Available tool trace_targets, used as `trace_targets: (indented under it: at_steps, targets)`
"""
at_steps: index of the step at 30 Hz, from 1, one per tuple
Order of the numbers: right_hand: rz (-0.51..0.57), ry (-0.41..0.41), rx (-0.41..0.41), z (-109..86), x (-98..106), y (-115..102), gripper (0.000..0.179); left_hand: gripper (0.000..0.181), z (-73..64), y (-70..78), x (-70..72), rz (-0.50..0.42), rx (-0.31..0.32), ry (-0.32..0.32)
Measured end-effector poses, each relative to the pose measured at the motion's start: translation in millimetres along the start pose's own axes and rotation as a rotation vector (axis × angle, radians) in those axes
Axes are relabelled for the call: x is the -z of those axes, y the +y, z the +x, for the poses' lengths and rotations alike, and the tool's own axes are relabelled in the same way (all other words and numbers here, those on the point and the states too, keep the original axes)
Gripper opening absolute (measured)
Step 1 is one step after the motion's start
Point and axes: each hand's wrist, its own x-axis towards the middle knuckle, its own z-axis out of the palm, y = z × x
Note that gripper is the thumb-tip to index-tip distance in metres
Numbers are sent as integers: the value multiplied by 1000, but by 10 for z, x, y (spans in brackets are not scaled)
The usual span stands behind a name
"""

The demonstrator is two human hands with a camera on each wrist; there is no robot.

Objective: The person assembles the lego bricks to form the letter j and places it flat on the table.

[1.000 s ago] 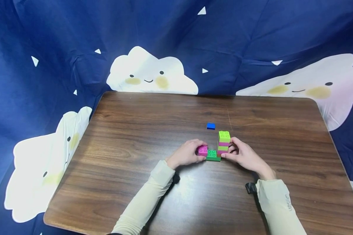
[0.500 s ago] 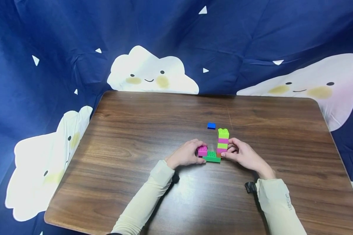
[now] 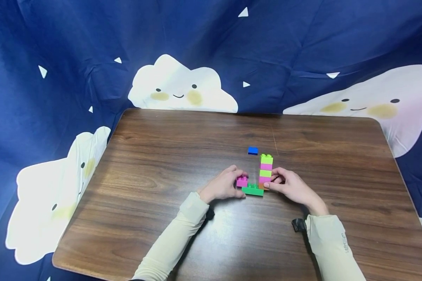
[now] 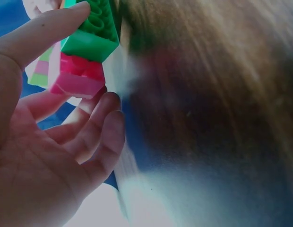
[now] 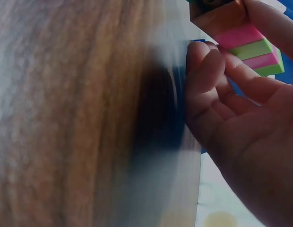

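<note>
A joined build of toy building bricks is held between both hands near the middle of the table. Its green brick (image 3: 252,191) lies along the front, with a pink brick (image 3: 242,182) at the left. At the right rises a tower (image 3: 266,168) of lime and pink bricks on an orange brick (image 5: 222,19). My left hand (image 3: 223,185) pinches the left end, its thumb across the green brick (image 4: 87,47) and fingers beside the pink one. My right hand (image 3: 288,185) pinches the tower's base, thumb at the orange brick. Hollow undersides show in both wrist views.
A small blue brick (image 3: 253,150) lies on the wooden table (image 3: 161,156) just behind the build. A dark blue curtain (image 3: 267,47) with printed clouds hangs at the table's back and left edges.
The build has tipped backward between the hands, so more of its front sides and less of its studded tops shows. Both hands stay nearly in place.
</note>
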Motion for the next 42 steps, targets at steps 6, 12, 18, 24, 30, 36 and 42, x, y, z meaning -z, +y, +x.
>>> trace_targets:
  at_steps: [6, 12, 18, 24, 30, 36, 42]
  targets:
    - [-17, -8, -14, 24, -13, 37, 40, 66, 1, -8, -18, -1, 0, 0]
    - [-32, -16, -16, 29, -19, 40, 39, 65, -6, -5, -27, 13, -6, 5]
    - [-61, -23, -19, 27, -19, 40, 41, 58, -14, 12, -13, 37, -7, 2]
    - [-73, -22, -27, 26, -25, 47, 42, 55, -18, 4, -21, 47, -8, 7]
    - [-77, -20, -26, 29, -25, 46, 44, 53, -20, -1, -17, 47, -11, 13]
    - [-73, -26, -22, 43, -34, 51, 43, 53, -20, -1, -2, 44, -11, 12]
    - [-61, -35, -37, 56, -39, 46, 44, 52, -9, -19, -9, 33, -7, 12]
